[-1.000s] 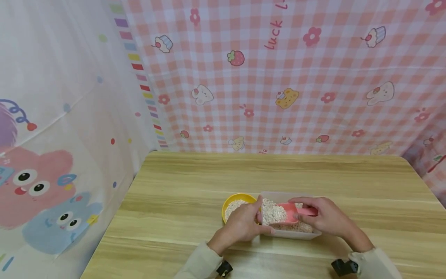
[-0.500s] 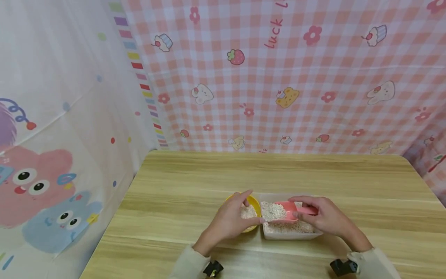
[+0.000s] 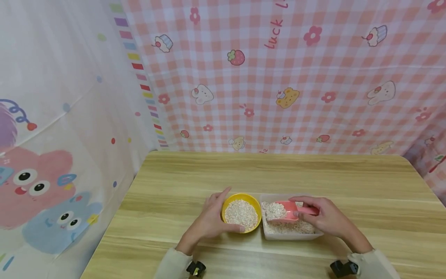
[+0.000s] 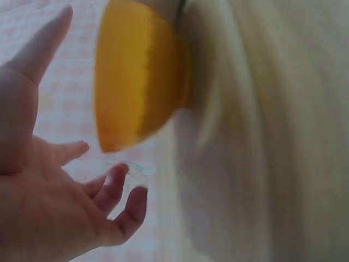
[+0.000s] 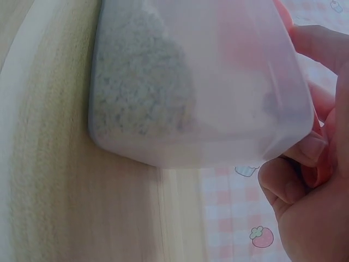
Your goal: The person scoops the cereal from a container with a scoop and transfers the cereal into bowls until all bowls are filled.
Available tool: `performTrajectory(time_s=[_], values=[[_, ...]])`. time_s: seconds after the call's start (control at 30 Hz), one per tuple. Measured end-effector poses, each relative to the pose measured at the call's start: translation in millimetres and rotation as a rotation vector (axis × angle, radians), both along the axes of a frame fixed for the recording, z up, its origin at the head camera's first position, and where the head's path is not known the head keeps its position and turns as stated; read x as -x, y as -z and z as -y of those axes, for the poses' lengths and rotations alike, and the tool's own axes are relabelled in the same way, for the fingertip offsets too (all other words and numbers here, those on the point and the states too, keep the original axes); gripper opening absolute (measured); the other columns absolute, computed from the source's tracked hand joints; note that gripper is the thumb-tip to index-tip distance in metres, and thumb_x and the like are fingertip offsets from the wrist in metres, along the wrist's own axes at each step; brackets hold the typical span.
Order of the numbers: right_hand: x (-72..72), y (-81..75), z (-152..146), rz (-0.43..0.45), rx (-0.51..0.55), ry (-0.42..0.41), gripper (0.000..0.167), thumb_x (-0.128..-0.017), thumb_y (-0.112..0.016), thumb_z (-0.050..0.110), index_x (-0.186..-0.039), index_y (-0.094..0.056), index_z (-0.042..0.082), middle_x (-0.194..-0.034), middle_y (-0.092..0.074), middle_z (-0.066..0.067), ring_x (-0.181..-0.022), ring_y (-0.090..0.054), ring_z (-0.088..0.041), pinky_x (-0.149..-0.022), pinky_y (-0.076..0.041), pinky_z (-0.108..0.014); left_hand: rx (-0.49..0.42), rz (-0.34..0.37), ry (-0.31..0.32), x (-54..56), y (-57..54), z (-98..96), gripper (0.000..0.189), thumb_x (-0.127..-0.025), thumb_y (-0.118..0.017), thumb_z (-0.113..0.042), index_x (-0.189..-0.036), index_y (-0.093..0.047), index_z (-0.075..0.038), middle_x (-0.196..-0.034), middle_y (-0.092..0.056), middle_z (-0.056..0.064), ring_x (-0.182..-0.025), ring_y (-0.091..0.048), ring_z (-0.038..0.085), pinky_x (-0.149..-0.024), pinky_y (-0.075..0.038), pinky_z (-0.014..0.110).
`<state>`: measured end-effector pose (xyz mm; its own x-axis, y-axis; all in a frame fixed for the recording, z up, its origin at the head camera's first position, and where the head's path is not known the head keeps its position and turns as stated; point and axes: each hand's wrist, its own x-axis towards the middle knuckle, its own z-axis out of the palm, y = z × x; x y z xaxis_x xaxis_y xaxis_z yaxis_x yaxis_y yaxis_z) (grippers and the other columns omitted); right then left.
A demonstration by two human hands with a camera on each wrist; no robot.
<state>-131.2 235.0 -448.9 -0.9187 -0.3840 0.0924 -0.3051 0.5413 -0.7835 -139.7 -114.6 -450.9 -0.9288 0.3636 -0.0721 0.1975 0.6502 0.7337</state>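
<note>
My right hand (image 3: pixel 324 217) grips the handle of a pink scoop (image 3: pixel 292 211), whose front is heaped with pale oat flakes (image 3: pixel 275 210). The scoop is over a translucent box (image 3: pixel 292 236) that has more oats inside, seen through its wall in the right wrist view. Left of the box stands a yellow bowl (image 3: pixel 258 207) with oats in it. My left hand (image 3: pixel 210 219) is at the bowl's left side, thumb and fingers spread around it. In the left wrist view those fingers stand apart from the bowl's outer wall (image 4: pixel 131 76), holding nothing.
The wooden table (image 3: pixel 188 174) carries the bowl and box side by side near its front. A pink checked cloth (image 3: pixel 265 77) hangs behind it, and a white printed cloth (image 3: pixel 87 116) hangs along the left.
My left hand has moved left, from the box's left end across the bowl to the bowl's far-left side, uncovering the oats. The right hand with the scoop stays nearly in place.
</note>
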Motion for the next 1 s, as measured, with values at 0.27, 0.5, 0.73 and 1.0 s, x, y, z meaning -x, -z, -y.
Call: performTrajectory(time_s=[0.27, 0.5, 0.73, 1.0], values=[[-0.2, 1.4, -2, 0.029, 0.057, -0.013, 0.037, -0.091, -0.072, 0.016, -0.127, -0.066, 0.012, -0.061, -0.047, 0.010, -0.052, -0.040, 0.000, -0.045, -0.040, -0.023, -0.042, 0.108, 0.118, 6.5, 15.5, 1.3, 0.131, -0.064, -0.091, -0.048, -0.160, -0.008, -0.019, -0.164, -0.018, 0.013, -0.148, -0.021, 0.035, -0.116, -0.024, 0.058], [0.0, 3.3, -4, 0.040, 0.100, -0.003, 0.037, -0.093, -0.070, 0.018, -0.129, -0.065, 0.010, -0.059, -0.043, 0.011, -0.052, -0.039, 0.000, -0.045, -0.040, -0.023, -0.096, 0.124, 0.157, 9.6, 20.3, -1.3, 0.126, -0.068, -0.091, -0.042, -0.160, -0.008, -0.018, -0.165, -0.014, 0.009, -0.150, -0.019, 0.031, -0.118, -0.020, 0.054], [-1.3, 2.2, -3, 0.012, 0.095, 0.014, 0.036, -0.093, -0.071, 0.021, -0.127, -0.066, 0.011, -0.059, -0.038, 0.012, -0.053, -0.037, 0.000, -0.045, -0.038, -0.022, -0.096, 0.145, 0.129, 11.9, 21.8, -4.6, 0.124, -0.068, -0.090, -0.045, -0.160, -0.010, -0.024, -0.165, -0.016, 0.004, -0.149, -0.021, 0.029, -0.118, -0.021, 0.054], [-3.3, -3.4, -3, -0.007, 0.106, 0.030, 0.038, -0.092, -0.071, 0.017, -0.128, -0.065, 0.010, -0.064, -0.051, 0.006, -0.055, -0.043, -0.001, -0.046, -0.041, -0.023, -0.124, 0.154, 0.121, 16.5, 23.5, -6.5, 0.123, -0.068, -0.090, -0.043, -0.160, -0.011, -0.023, -0.163, -0.023, 0.009, -0.147, -0.026, 0.029, -0.117, -0.024, 0.054]])
